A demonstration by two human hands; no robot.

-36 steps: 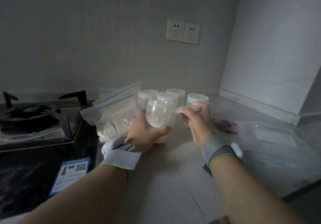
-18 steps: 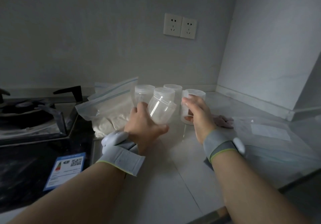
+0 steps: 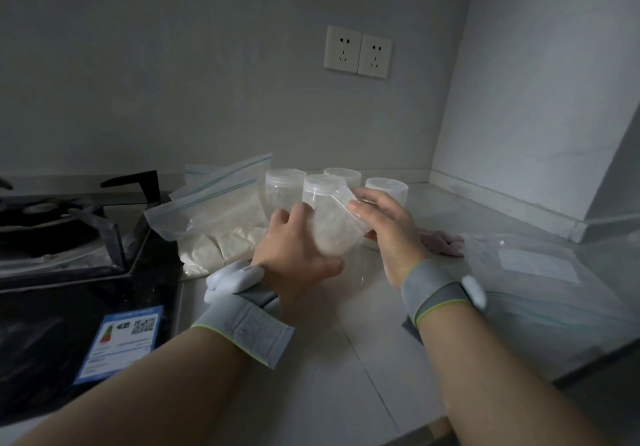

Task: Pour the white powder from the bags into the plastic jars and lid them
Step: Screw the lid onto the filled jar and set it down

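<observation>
My left hand [image 3: 294,258] grips a clear plastic jar [image 3: 332,227], tilted so its lidded top points up and to the right. My right hand [image 3: 388,231] has its fingers curled round the jar's lid [image 3: 344,199]. Behind stand several lidded clear jars: one at the left [image 3: 282,189], one just behind the held jar [image 3: 320,187], one at the back [image 3: 343,176], one at the right [image 3: 388,191]. A zip bag of white powder [image 3: 214,231] lies to the left of the jars.
A black gas hob [image 3: 69,237] with a blue label fills the left side. Flat empty zip bags [image 3: 540,272] lie on the counter at the right. A pinkish cloth [image 3: 443,241] sits behind my right wrist. Walls close the corner behind, with two sockets [image 3: 358,51].
The held jar has tipped further over to the right in my left hand. My right hand has come off the right-hand jar and taken hold of the held jar's lid.
</observation>
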